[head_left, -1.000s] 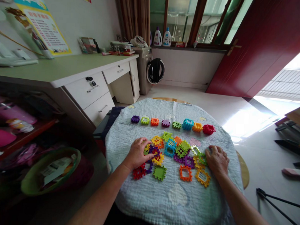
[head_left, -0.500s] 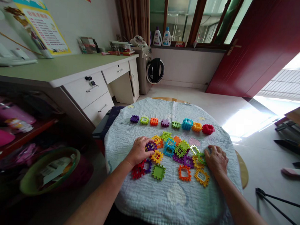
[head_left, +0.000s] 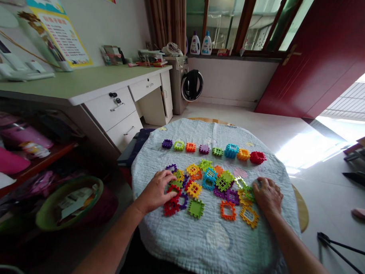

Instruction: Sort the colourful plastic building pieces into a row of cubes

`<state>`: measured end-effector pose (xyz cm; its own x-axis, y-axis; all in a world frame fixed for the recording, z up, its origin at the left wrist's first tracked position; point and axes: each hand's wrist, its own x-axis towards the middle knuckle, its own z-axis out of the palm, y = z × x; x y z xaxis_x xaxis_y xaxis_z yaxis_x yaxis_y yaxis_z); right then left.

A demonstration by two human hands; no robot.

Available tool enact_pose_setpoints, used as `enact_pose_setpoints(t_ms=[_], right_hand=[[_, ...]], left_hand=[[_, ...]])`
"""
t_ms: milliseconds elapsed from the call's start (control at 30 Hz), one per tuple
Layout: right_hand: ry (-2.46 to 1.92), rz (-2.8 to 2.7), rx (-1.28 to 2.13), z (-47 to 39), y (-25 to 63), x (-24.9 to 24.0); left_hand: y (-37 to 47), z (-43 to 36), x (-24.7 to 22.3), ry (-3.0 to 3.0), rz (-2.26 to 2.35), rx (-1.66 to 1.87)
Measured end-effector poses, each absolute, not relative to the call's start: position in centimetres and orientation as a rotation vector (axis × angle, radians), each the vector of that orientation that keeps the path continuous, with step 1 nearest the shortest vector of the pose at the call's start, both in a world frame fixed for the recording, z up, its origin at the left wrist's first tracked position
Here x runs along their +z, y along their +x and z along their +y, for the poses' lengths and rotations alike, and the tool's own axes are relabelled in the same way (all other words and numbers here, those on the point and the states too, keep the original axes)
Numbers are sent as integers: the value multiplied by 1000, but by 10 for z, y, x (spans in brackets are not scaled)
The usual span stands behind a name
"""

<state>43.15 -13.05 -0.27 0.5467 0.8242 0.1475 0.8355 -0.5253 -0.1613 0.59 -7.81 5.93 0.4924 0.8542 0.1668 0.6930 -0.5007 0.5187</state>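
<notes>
Colourful plastic tiles with notched edges lie in a loose pile on a round table covered by a pale blue cloth (head_left: 191,237). At the pile's left side, my left hand (head_left: 157,191) has thumb and fingers apart around a red tile (head_left: 174,189); whether it grips the tile is unclear. Red tiles (head_left: 171,207) and a green tile (head_left: 196,208) are near it. My right hand (head_left: 268,194) rests on the cloth at the right, beside a green tile (head_left: 248,193) and yellow tiles (head_left: 249,216). Behind the pile runs a row of assembled blocks, from purple (head_left: 167,143) to red (head_left: 257,157).
A long desk (head_left: 91,82) stands at the left, with a washing machine (head_left: 178,89) beyond it. A basket (head_left: 99,206) is on the lower left. Black thin legs (head_left: 343,246) stand on the floor at the right. A red door (head_left: 311,57) is at the back right.
My left hand has moved left and slightly nearer, away from the purple tile at the yellow ones, to the red and green tiles. The view has shifted slightly. My right hand stays in place.
</notes>
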Motion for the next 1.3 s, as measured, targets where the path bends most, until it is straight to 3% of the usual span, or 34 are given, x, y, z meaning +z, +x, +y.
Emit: enact_pose_setpoints(t_ms=[167, 467, 833, 1033, 1300], right_hand=[[-2579, -1396, -72, -131, 430, -1], [-2570, -1406, -86, -131, 430, -1], [-2581, -1385, -61, -130, 429, -1], [-2582, -1390, -50, -131, 428, 2], [-2579, -1395, -57, -131, 429, 0]], left_hand=[[3, -95, 59, 2339, 1139, 327], [15, -86, 58, 2375, 1221, 273], [-20, -86, 40, 2382, 1642, 490], [-14, -99, 44, 2358, 1583, 678], [3, -136, 47, 2450, 1231, 275]])
